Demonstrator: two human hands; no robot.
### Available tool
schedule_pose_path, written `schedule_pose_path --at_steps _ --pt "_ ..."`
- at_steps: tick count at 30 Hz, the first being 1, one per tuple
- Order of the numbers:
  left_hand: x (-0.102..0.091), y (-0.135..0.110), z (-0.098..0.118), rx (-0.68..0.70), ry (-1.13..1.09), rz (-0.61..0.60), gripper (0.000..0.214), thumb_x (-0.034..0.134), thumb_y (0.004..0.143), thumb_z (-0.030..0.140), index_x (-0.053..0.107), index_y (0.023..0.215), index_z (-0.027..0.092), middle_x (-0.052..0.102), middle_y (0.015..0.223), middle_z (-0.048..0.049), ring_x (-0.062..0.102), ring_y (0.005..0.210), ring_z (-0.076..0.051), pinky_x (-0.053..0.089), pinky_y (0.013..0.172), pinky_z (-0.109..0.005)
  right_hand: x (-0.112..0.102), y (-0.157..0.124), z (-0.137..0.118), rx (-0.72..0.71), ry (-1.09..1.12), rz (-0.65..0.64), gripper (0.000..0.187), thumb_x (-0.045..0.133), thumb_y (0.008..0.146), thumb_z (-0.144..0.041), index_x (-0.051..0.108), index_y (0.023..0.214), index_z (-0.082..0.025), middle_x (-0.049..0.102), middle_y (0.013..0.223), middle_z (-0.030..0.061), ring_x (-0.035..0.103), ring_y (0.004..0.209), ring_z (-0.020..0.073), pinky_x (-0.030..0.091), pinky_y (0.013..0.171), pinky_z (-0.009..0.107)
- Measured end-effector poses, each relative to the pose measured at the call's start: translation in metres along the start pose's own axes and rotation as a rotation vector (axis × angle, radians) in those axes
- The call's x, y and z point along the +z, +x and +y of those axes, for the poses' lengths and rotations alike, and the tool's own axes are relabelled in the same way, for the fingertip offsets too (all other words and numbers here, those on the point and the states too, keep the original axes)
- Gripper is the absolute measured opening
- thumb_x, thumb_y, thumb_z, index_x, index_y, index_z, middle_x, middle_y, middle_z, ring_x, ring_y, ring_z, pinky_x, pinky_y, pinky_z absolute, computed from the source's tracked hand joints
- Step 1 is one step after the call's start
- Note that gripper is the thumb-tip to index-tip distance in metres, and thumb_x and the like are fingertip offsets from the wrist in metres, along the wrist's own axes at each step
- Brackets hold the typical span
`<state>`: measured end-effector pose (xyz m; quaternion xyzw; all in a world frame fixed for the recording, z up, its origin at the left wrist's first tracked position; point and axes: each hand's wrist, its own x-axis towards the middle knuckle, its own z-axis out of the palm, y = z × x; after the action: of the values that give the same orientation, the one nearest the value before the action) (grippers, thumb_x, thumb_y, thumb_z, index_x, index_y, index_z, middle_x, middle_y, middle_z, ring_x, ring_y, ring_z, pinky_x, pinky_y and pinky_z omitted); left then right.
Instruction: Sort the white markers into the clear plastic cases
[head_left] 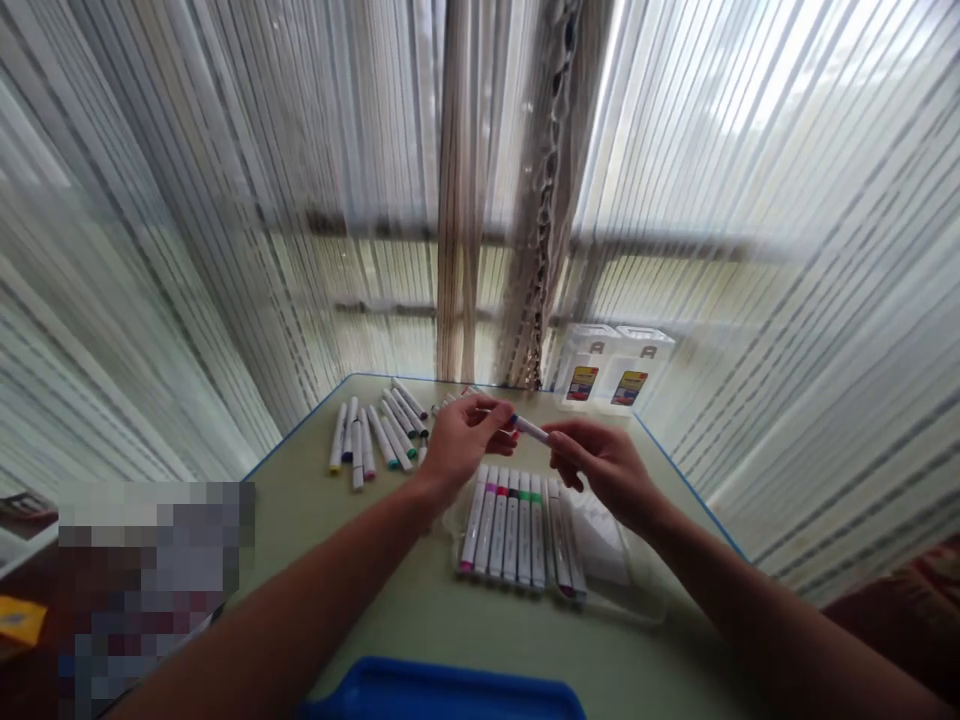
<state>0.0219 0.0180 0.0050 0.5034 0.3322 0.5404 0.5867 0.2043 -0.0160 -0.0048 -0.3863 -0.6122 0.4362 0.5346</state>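
Note:
Both hands meet above a small green table (420, 610). My left hand (463, 440) is pinched on the dark cap end of a white marker (531, 430). My right hand (604, 468) pinches the same marker's other end. Just below the hands, a row of several white markers with coloured caps (514, 525) lies in a clear plastic case (600, 560). A loose group of several more markers (379, 432) lies on the table to the left of my left hand.
Two clear plastic boxes with coloured labels (615, 368) stand at the table's far right corner. A blue tray edge (442, 692) shows at the near edge. Striped sheer curtains (225, 250) surround the table on three sides. A blurred patch covers the lower left.

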Motion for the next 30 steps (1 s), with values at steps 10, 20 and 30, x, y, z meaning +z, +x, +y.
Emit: schedule_pose_path --at_steps 10,20,30 --pt "-0.013 -0.018 -0.006 -0.127 -0.203 -0.231 0.026 0.071 0.078 0.027 0.073 0.098 0.010 0.072 0.078 -0.0085 0.065 0.064 -0.013 0.053 0.063 -0.026 -0.011 0.007 0.007 0.113 0.211 0.161 0.024 0.075 0.075 -0.037 0.062 0.069 -0.017 0.055 0.051 -0.0034 0.044 0.037 0.0062 0.031 0.033 0.018" --pt "-0.012 -0.019 -0.006 -0.094 -0.252 -0.310 0.029 0.074 0.075 0.020 0.073 0.103 0.012 0.073 0.086 -0.0097 0.066 0.068 -0.012 0.053 0.066 -0.026 -0.014 0.008 0.006 0.086 0.213 0.163 0.022 0.074 0.077 -0.035 0.061 0.071 -0.018 0.051 0.050 -0.0046 0.042 0.036 0.0059 0.029 0.032 0.018" --pt "-0.013 -0.019 -0.006 -0.140 -0.281 -0.359 0.021 0.075 0.075 0.023 0.075 0.093 0.011 0.073 0.080 -0.0076 0.064 0.061 -0.011 0.052 0.060 -0.025 -0.014 0.006 0.005 0.091 0.241 0.148 0.020 0.074 0.076 -0.031 0.062 0.068 -0.018 0.051 0.048 -0.0046 0.042 0.036 0.0061 0.029 0.031 0.017"
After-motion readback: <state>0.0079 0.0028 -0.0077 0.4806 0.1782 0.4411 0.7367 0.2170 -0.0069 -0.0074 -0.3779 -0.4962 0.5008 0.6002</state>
